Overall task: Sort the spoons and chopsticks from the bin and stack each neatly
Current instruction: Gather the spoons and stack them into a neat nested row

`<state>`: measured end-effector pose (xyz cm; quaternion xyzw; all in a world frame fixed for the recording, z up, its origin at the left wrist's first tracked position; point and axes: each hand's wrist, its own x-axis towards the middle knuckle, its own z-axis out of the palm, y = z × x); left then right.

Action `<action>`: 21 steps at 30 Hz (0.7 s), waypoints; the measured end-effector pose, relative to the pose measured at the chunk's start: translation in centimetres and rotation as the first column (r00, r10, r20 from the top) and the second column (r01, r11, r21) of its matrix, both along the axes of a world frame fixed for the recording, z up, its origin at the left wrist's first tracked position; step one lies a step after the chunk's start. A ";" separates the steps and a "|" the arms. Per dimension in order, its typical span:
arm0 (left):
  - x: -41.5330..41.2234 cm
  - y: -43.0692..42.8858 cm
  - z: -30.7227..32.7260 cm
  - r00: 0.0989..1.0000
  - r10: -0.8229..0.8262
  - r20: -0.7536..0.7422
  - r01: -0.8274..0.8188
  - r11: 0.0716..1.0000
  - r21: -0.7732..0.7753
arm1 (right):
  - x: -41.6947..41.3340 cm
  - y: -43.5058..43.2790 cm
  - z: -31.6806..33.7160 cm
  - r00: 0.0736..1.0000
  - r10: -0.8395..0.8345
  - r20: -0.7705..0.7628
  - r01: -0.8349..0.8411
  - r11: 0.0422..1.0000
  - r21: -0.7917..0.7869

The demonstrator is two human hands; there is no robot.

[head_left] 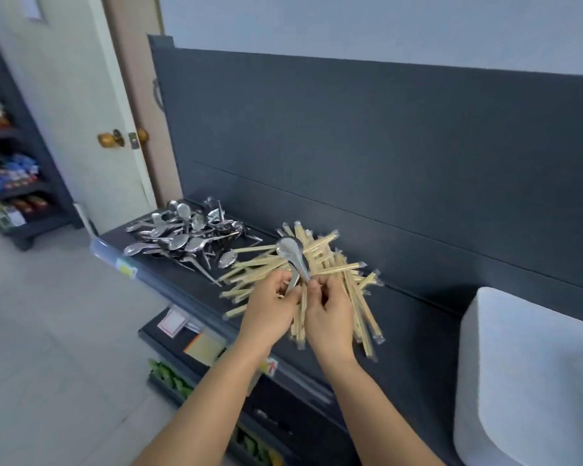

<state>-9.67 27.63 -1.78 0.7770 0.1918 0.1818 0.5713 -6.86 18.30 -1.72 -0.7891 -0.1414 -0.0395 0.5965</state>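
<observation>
A loose heap of metal spoons (186, 238) lies on the dark shelf (414, 317) at the left. To its right spreads a fan of wrapped wooden chopsticks (337, 264). My left hand (270, 311) and my right hand (330, 317) are close together above the chopstick pile. Both pinch the handle of one metal spoon (290, 248), whose bowl points up and away over the chopsticks. Some chopsticks pass under both hands and are partly hidden.
A white bin (529, 381) stands on the shelf at the right. A dark back panel (384, 146) rises behind the piles. Lower shelves with packets (169, 378) sit below the front edge. A door (91, 95) and a snack rack (11, 176) are at the left.
</observation>
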 end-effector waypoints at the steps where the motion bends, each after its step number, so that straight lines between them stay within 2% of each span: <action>1: -0.2 2.0 0.0 1.000 0.012 -0.018 -0.012 1.000 0.017 | -0.2 2.0 0.0 1.000 0.006 -0.002 -0.006 1.000 0.000; 8: -1.2 15.0 -1.1 0.997 0.032 -0.074 -0.027 0.997 0.074 | -1.4 14.7 -1.1 0.997 0.063 -0.041 -0.062 0.998 0.027; 16: -0.6 25.0 -2.3 0.984 0.103 -0.144 -0.084 0.987 0.134 | 0.6 24.7 -1.8 0.993 0.103 -0.062 -0.108 0.991 -0.084; 19: 0.5 28.4 -2.5 0.972 0.113 -0.205 -0.064 0.970 0.235 | 2.1 28.1 -2.2 0.989 0.122 -0.078 -0.131 0.982 -0.134; 21: 1.5 30.7 -2.7 0.966 0.127 -0.223 -0.077 0.972 0.223 | 3.5 30.3 -2.8 0.988 0.134 -0.083 -0.145 0.978 -0.149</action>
